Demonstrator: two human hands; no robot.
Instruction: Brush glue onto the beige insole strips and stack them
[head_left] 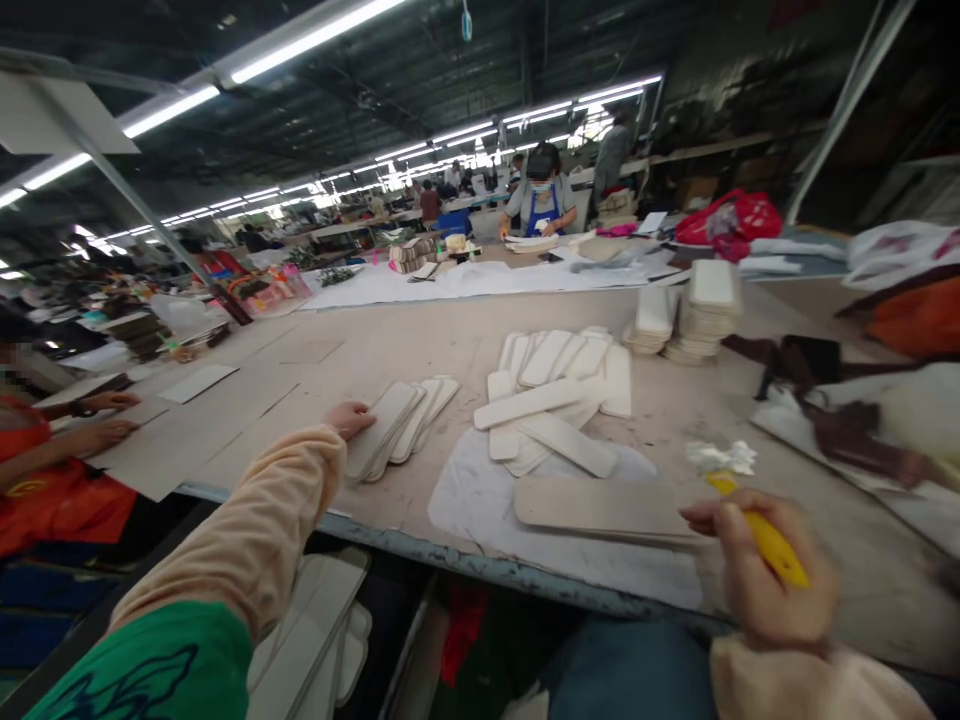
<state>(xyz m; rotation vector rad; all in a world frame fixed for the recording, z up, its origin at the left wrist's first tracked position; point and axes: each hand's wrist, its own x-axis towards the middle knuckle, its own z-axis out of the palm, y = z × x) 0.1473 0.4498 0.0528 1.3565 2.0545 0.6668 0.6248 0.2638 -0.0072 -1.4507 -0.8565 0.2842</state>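
Note:
My left hand point(350, 418) is at the upper left edge of a fanned row of pale rounded panels point(405, 425), its fingers together on the nearest panel; the thumb is hidden. My right hand point(780, 570) is closed round a yellow-handled tool point(780, 552), whose working end I cannot make out. Its fingertips are by the right end of a long beige panel point(600, 508), which lies on a white sheet point(469, 490) near the table edge. Between my hands is a loose heap of off-white panels point(551, 385). Crumpled white scraps point(721, 457) lie just beyond the tool.
Two stacks of panels point(705, 305) stand at the back right. A dark strap-like heap point(825, 390) lies at right. More panels point(319, 620) sit below the table edge. At left a co-worker's hands point(109, 420) rest near flat sheets; another person point(541, 195) works across the table.

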